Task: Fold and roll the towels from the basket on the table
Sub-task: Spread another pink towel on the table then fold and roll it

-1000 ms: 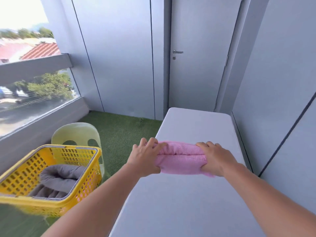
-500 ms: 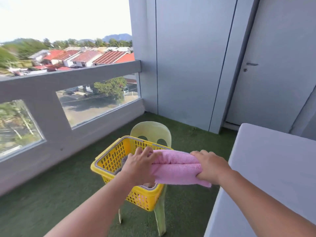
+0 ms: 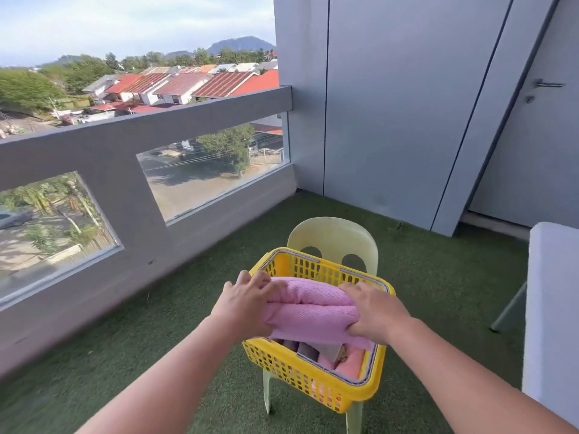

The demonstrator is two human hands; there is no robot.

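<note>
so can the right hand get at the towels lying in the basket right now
Probably not yet. The right hand and left hand both grip the pink roll, which hangs over the basket and covers most of its opening above the towels; it would have to let go first.

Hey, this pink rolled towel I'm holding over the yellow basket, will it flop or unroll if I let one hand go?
Probably floppy: the pink towel dents where the left hand and right hand squeeze its ends. It may well unroll, since a loose edge already hangs under the roll. Its fuzzy pile should resist slipping.
</note>
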